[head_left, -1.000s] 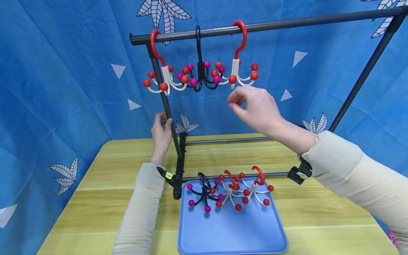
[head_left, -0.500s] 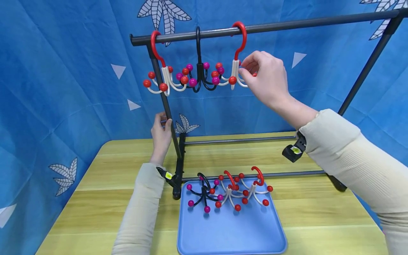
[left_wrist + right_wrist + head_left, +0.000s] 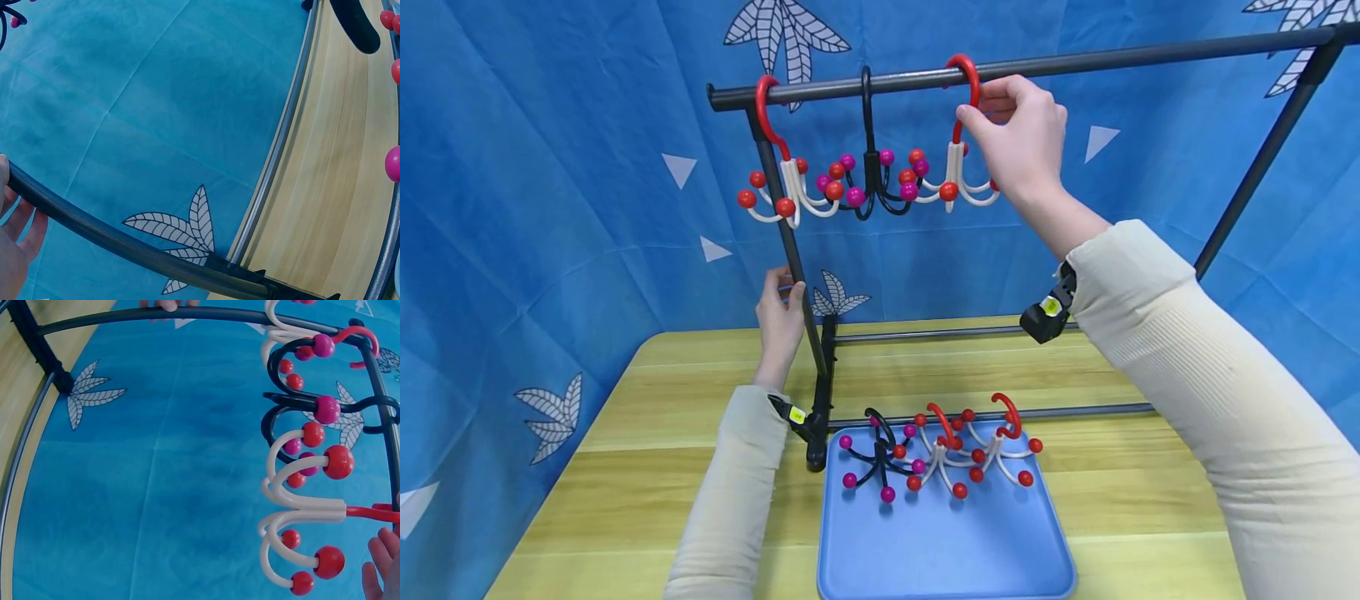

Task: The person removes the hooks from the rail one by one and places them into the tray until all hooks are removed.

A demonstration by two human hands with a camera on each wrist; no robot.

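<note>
My left hand (image 3: 781, 312) grips the rack's left upright post (image 3: 792, 250), thumb in front and fingers behind. At the top rail (image 3: 1097, 62), my right hand (image 3: 1026, 129) pinches the red hook of a white multi-prong hanger (image 3: 955, 162) with red ball tips. That hanger hangs from the rail by its hook. Left of it hang a black multi-prong hanger (image 3: 871, 171) with magenta balls and another red-hooked white hanger (image 3: 790, 179) at the rail's left end. In the right wrist view, fingers (image 3: 381, 559) show beside the red hook.
A blue tray (image 3: 947, 550) lies on the wooden table (image 3: 647, 467) with a black hanger (image 3: 881, 450) and two red-hooked white hangers lying in it. The rack's lower bars (image 3: 940, 335) run across the table behind the tray. A blue curtain (image 3: 587, 167) hangs behind.
My right hand has risen from below the right hanging hanger, past its balls, to its red hook. The left hand has stayed on the post.
</note>
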